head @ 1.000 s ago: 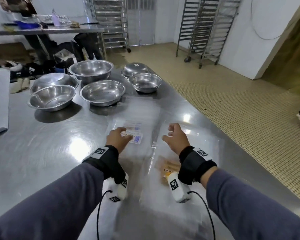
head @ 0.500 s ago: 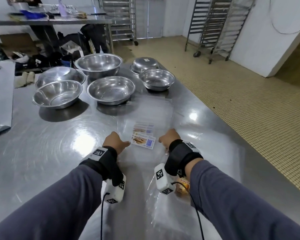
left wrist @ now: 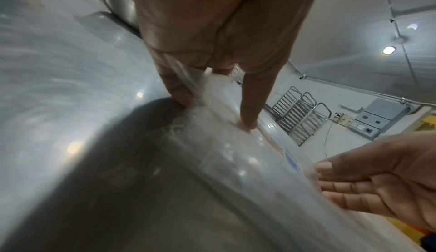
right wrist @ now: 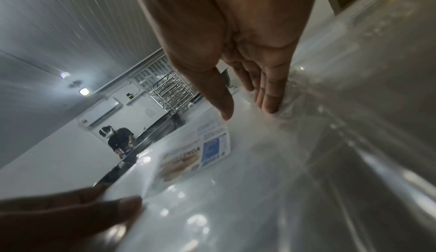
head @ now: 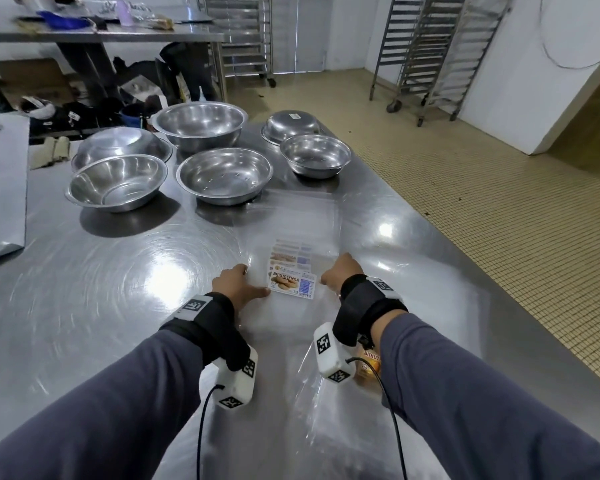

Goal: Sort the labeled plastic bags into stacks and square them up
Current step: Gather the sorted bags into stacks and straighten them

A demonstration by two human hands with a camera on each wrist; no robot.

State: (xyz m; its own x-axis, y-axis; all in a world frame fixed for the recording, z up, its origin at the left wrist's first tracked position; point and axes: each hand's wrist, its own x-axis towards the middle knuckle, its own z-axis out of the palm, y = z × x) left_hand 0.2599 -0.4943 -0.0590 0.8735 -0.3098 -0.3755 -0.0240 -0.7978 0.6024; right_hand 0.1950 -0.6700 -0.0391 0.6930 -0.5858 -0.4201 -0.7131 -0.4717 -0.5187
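A stack of clear plastic bags (head: 293, 237) with "BISKUT LENGA" labels (head: 291, 285) lies on the steel table (head: 118, 271), the labels slightly fanned. My left hand (head: 248, 282) presses the stack's left edge with straight fingers (left wrist: 179, 95), thumb lying on the film. My right hand (head: 329, 277) sets straight fingers (right wrist: 269, 105) against the right edge. In the left wrist view the right hand (left wrist: 377, 179) faces my left hand (left wrist: 214, 112) across the bags. A second bag stack with an orange label (head: 369, 365) lies under my right wrist.
Several steel bowls (head: 224, 174) stand at the far half of the table, the nearest just beyond the bags. The table's right edge (head: 465, 271) drops to a tiled floor. A foil sheet (head: 0, 188) lies at the left. Wheeled racks (head: 437, 53) stand behind.
My right hand has left the orange-label stack and moved left to the right edge of the lenga stack. The left hand has slid off the label to the left edge.
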